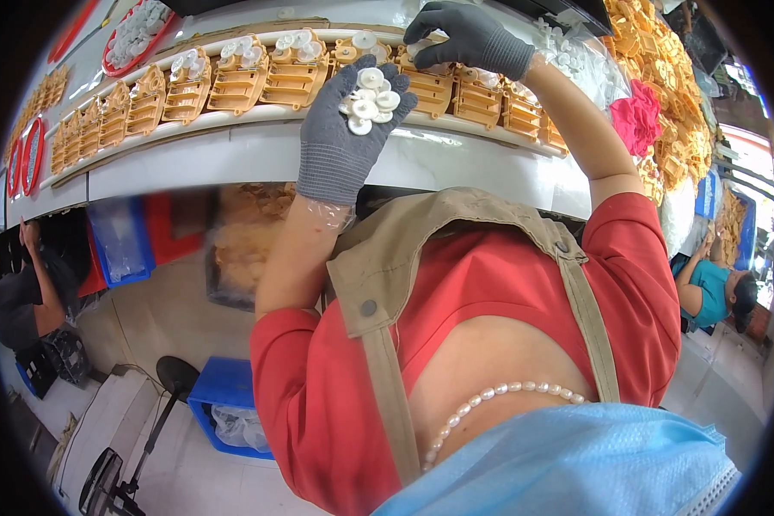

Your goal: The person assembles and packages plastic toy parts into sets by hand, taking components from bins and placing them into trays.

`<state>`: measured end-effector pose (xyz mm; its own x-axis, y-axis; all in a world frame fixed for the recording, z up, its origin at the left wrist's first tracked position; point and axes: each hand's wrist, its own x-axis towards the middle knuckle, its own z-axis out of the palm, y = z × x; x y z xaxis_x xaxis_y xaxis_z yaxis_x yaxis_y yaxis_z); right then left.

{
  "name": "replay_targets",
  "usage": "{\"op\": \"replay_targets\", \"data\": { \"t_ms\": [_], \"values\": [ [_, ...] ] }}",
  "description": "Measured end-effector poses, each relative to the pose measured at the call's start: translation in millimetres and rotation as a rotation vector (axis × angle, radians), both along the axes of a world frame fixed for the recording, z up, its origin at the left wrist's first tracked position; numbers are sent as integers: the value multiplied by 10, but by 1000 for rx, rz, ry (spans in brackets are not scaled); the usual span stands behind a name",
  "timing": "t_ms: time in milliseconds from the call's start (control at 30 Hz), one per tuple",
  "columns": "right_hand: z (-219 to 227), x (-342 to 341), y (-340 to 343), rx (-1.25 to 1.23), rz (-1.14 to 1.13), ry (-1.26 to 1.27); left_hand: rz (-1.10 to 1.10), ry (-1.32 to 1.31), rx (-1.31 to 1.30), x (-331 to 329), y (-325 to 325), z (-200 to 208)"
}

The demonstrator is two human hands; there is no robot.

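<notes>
Fingers (346,79) of the left hand (340,129) cup white gears (371,99), likely light, stiff, best pinched by the rims; the right hand (473,39) curls narrowly, its hold unclear.

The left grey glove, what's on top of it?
Small white wheel-like parts sit heaped on the gloved left hand. The surface beneath and any buried parts can't be seen.

The knit gloves (344,142) were grey, plastic wheels (364,110) white, housings (236,89) yellow-orange, the crumpled bundle (635,118) apparently hot pink.
</notes>
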<state>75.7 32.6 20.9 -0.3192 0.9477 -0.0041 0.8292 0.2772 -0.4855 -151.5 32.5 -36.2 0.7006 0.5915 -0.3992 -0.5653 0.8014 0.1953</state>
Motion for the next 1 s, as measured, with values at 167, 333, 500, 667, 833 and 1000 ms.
{"op": "replay_targets", "data": {
  "t_ms": [167, 333, 500, 667, 833, 1000],
  "values": [
    [-86, 41, 4, -6, -45, -42, -41, -60, -8, 45, -7, -25],
    [70, -62, -128, 226, -22, -144, -22, -38, -38, 84, -40, 22],
    [16, -82, -288, 189, 80, 140, -123, -301, -69, 122, -29, -98],
    [-67, -122, -343, 178, 155, -10, -152, -37, 295, 284, -137, -24],
    [-77, 35, -423, 142, 107, 68, -247, 419, 1091, 360, -252, 64],
    [-8, 49, -620, 162, -7, 158, -208, -473, 338, 452, -268, -273]
  ]
}}
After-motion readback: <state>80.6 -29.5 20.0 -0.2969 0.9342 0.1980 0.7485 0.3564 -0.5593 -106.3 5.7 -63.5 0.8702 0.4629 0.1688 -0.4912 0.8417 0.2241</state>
